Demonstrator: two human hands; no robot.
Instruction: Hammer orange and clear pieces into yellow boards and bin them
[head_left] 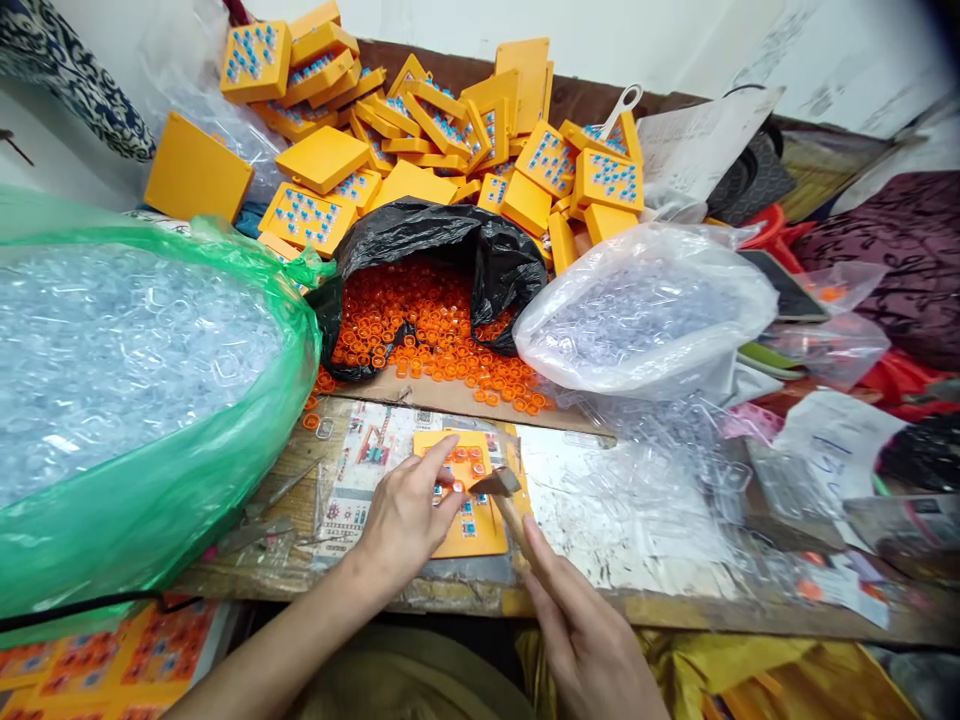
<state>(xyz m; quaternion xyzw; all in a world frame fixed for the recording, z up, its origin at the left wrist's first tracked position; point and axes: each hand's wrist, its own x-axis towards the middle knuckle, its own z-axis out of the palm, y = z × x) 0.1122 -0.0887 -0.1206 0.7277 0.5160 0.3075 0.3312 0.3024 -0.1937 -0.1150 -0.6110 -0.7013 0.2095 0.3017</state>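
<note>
Grips a hammer (516, 515) with the right hand (585, 620), closed round the wooden handle, and holds the metal head above a square yellow panel (491, 530), just beside the left thumb. Cannot tell whether touching anything with that head. With the left hand (401, 505), spreads thumb and index finger apart over the same panel, close to a small pale spot; cannot tell whether pinching a piece there or only resting on it.

Has the panel lying flat on a printed paper sheet (345, 515) at the front of the wooden bench (300, 485), between both hands. Looks partly done: shows several orange caps (466, 455) seated toward the far edge, and blue-and-white switches (469, 515) left uncapped toward the near one. Hides the rest behind the left hand.

Farther out, shows loose orange rings (442, 365) at the mouth of a black plastic bag (409, 220), flanked by a green bag (247, 480) and a white bag (645, 375), both full of clear plastic pieces (127, 350). Behind these, piles up yellow boxes (611, 180).
</note>
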